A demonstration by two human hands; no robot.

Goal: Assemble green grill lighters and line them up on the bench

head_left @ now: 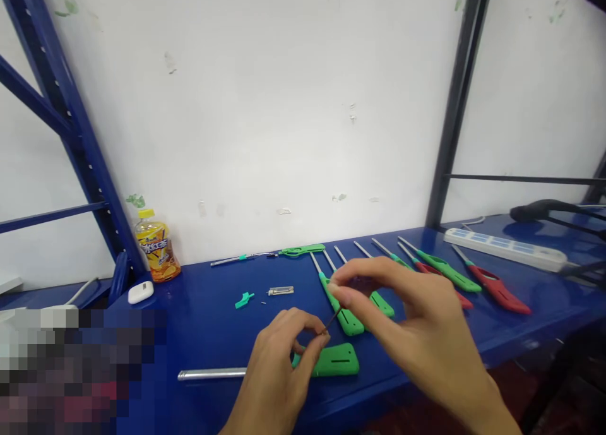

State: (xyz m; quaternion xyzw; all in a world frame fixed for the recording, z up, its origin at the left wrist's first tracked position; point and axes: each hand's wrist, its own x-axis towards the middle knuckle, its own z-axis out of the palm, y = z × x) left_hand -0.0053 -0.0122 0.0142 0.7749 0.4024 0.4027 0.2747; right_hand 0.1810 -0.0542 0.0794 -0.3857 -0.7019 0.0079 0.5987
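Between my two hands runs a short, thin dark wire [333,319]. My left hand [284,362] pinches its lower end between thumb and forefinger. The upper end is in the fingertips of my right hand [407,315], raised a little above the table. Under my left hand lies a green long-necked lighter [337,360] with a metal tube, its middle hidden by the hand. Beyond the hands are a small turquoise trigger piece [244,300], a clear lighter fuel tank [281,290] and a tiny pin [264,303].
Several green and red long-necked lighters [447,271] lie in a row at right. An opened green lighter [302,250] with loose wires lies near the wall. A drink bottle [158,249] and white case [141,292] stand left; a power strip [506,249] is far right.
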